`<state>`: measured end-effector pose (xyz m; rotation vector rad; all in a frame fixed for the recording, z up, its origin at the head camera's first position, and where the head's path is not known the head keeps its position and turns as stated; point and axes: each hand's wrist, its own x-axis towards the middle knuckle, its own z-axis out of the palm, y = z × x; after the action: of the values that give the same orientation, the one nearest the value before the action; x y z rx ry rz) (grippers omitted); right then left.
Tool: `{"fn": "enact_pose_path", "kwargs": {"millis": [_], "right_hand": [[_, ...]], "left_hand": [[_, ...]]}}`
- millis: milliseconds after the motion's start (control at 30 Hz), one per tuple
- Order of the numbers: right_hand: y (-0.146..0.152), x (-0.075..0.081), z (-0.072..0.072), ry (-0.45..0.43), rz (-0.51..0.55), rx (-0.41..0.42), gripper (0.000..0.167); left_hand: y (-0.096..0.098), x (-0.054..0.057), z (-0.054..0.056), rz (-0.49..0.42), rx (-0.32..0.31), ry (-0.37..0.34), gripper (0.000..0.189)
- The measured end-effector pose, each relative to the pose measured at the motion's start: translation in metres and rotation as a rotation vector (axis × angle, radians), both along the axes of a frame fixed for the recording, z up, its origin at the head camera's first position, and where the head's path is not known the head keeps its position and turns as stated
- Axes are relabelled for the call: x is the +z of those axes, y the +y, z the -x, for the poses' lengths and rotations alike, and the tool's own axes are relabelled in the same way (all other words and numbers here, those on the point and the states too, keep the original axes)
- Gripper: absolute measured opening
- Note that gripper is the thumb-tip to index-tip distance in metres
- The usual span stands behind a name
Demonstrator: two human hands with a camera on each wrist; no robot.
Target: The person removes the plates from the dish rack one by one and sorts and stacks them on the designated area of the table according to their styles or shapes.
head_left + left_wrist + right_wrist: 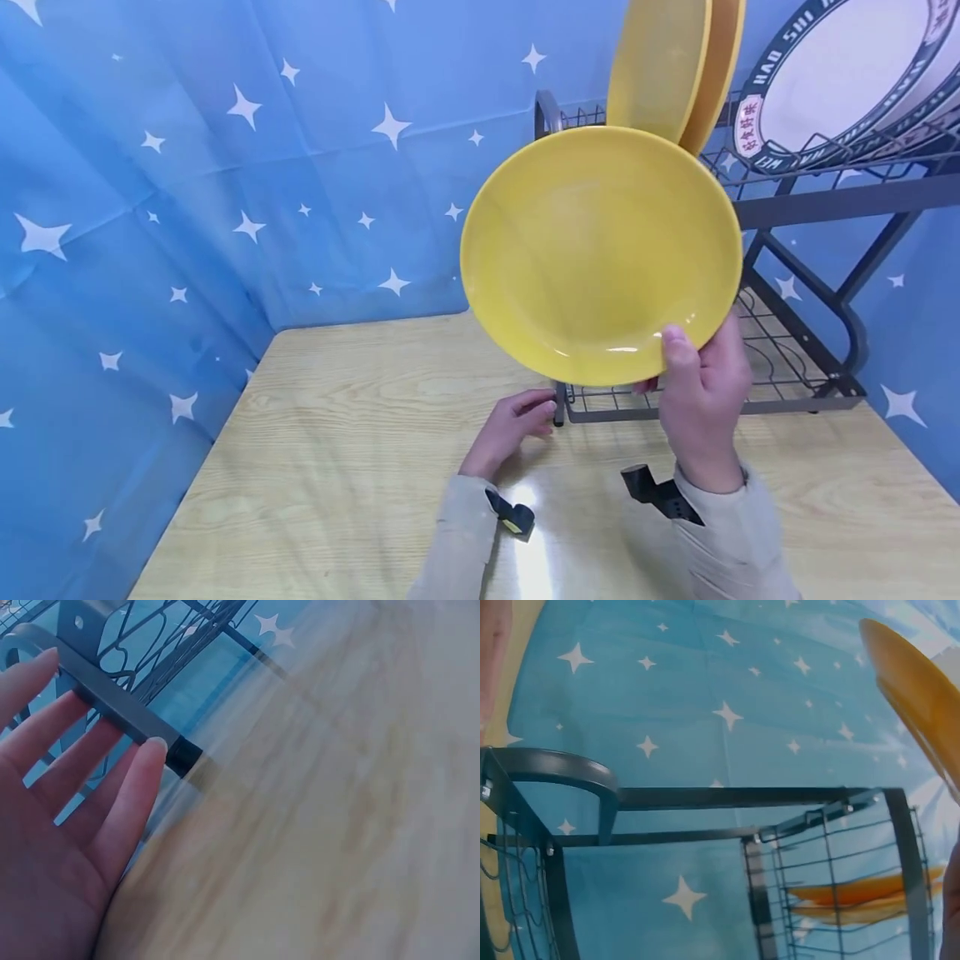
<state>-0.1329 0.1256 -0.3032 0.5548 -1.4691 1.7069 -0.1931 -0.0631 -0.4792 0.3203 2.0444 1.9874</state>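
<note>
A yellow oval plate (600,250) is held up in front of the rack by my right hand (708,392). The thumb lies over its lower right rim and the fingers are behind it. In the right wrist view the plate (922,697) shows at an angle at the right edge. My left hand (513,425) is low by the front left leg of the dark metal rack (832,196). In the left wrist view its spread, fairly straight fingers (127,802) reach to the rack's leg (124,705), just above the black foot.
Two yellow plates (660,67) stand on edge on the rack's upper shelf. Further right are white plates (840,75) with dark lettered rims. The rack stands on a wooden table (322,433). A blue curtain (337,183) with white stars hangs behind and at the sides.
</note>
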Motion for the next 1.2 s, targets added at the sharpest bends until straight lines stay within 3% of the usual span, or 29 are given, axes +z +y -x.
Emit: {"fn": "enact_pose_path", "kwargs": {"millis": [133,300,433,567,733,867,1000,1200], "right_hand": [[-0.004,0.0,0.002,-0.017,-0.019,0.002,0.019],[-0.006,-0.001,0.002,-0.041,-0.035,-0.015,0.02],[-0.004,-0.004,0.005,-0.041,-0.047,-0.014,0.022],[-0.002,-0.01,0.008,-0.056,-0.097,-0.051,0.02],[-0.001,-0.013,0.008,-0.06,-0.155,-0.087,0.022],[-0.002,-0.014,0.008,-0.045,-0.156,-0.114,0.026],[-0.005,-0.015,0.007,-0.029,-0.122,-0.147,0.029],[-0.009,-0.017,0.008,-0.038,-0.089,-0.088,0.031]], "left_hand": [[-0.003,0.004,0.0,0.026,-0.006,-0.006,0.039],[-0.009,0.014,-0.001,0.144,-0.013,-0.011,0.044],[-0.013,0.028,-0.002,0.124,-0.03,0.008,0.043],[-0.022,0.048,-0.003,0.053,0.025,0.108,0.036],[-0.042,0.075,-0.007,0.037,0.18,0.214,0.036],[-0.057,0.1,-0.018,-0.027,0.273,0.28,0.038],[-0.062,0.121,-0.031,-0.085,0.307,0.405,0.044],[-0.063,0.14,-0.049,-0.108,0.319,0.577,0.049]]}}
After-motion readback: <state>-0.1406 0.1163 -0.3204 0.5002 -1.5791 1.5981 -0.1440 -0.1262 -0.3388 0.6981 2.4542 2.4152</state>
